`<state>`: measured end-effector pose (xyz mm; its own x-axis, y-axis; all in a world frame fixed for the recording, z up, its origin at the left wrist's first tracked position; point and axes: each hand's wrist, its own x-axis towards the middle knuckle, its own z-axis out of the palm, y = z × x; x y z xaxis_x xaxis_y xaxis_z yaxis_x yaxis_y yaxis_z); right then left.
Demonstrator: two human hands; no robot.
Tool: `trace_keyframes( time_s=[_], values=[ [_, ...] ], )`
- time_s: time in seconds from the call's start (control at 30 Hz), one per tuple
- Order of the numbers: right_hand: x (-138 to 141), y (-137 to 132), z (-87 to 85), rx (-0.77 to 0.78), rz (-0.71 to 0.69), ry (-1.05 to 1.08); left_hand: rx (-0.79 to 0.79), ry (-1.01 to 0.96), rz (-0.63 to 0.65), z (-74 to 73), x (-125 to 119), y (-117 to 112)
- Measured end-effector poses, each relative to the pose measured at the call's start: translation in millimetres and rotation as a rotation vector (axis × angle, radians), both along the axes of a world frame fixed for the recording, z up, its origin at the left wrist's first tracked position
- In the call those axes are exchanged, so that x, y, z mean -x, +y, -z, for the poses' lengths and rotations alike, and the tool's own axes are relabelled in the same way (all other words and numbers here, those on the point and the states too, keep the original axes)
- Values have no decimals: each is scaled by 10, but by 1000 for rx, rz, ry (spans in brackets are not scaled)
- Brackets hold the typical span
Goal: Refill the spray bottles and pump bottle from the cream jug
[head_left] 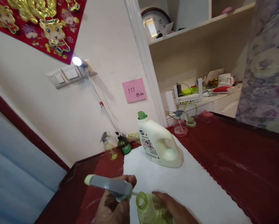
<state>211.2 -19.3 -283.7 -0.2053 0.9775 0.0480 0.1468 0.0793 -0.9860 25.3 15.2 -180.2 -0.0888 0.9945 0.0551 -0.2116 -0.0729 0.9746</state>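
My left hand (112, 207) grips a grey spray-trigger head (108, 184) with a pale green tip, held just off the neck of a clear yellow-green bottle (151, 211). My right hand (176, 208) wraps the bottle's shoulder at the bottom edge of the view. The bottle's green-rimmed mouth is open, and a thin tube runs from the trigger head toward it. Both hands are over a white cloth (190, 186) on a dark red table (237, 161).
A cream detergent jug (159, 143) with a green cap stands on the cloth. Small spray bottles (109, 147) and a dark green one (123, 144) sit by the wall; a clear one (179, 124) stands further right. A patterned curtain (267, 65) hangs at right, shelves behind.
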Motion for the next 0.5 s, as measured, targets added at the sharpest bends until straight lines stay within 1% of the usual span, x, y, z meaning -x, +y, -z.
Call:
trace_keyframes(
  time_s=[0.07,0.13,0.27,0.33,0.4,0.47,0.5],
  values=[
    [-16,-2,18,-37,-1,6,-15,-3,-53,-78,62,29],
    [-22,-9,48,-62,9,10,-78,-20,-96,-162,139,68],
    [-10,-34,82,-44,17,-1,-313,-113,-83,-334,423,197],
    [-1,-47,76,-12,31,-7,-383,-142,-101,-435,592,246],
    [5,-57,67,12,40,8,-429,-165,-159,-561,703,241],
    [7,-65,66,19,47,35,-472,-196,-244,-708,720,178],
    [6,-68,70,15,48,47,-471,-195,-307,-784,700,136]
  ],
)
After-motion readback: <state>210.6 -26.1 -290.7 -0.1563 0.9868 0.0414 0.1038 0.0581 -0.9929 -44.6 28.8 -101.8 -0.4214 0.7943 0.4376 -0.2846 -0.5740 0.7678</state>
